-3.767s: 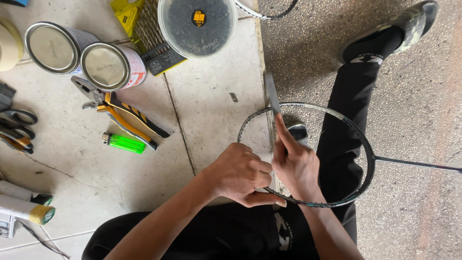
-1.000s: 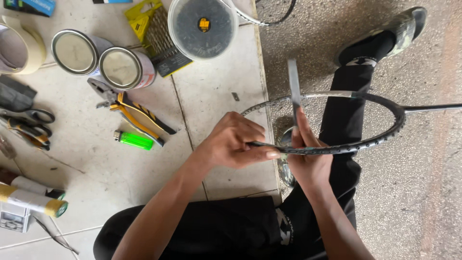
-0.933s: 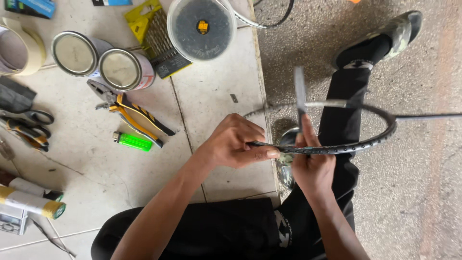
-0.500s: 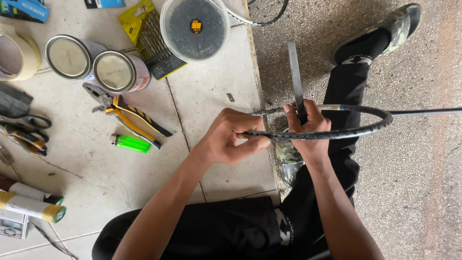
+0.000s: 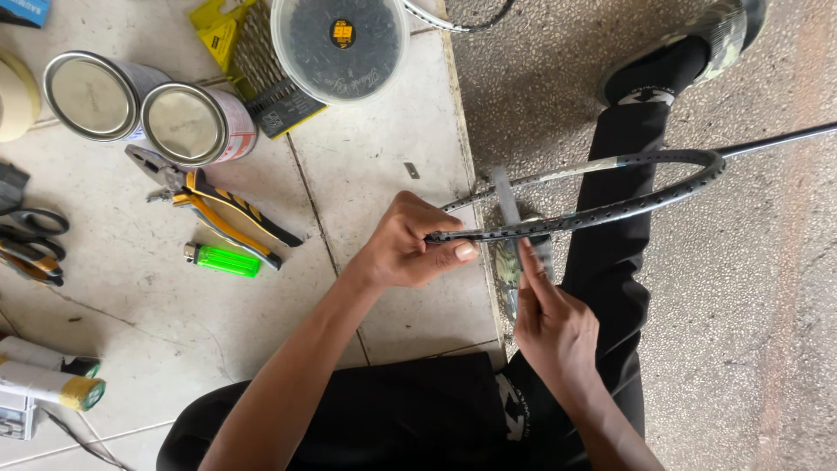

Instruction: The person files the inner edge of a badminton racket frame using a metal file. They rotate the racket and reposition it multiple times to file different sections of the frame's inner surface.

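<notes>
Fitting a strip on the unstrung racket frame

Left hand (image 5: pixel 405 253) pinches the dark unstrung racket frame (image 5: pixel 610 205) above the floor edge; right hand (image 5: pixel 554 327) fingers hold the grey strip (image 5: pixel 504 190), probably needing steady wrapping next.

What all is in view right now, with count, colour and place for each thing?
racket frame: 1, black, unstrung, held over the knee
grey strip: 1, across the frame
tins: 2, silver lids, upper left
plastic tub: 1, clear, dark contents, top centre
pliers: 1, yellow-black handles, left of centre
lighter: 1, green, below the pliers
scissors: 1, dark, left edge
left hand: grips the frame's end
right hand: fingers on the strip
</notes>
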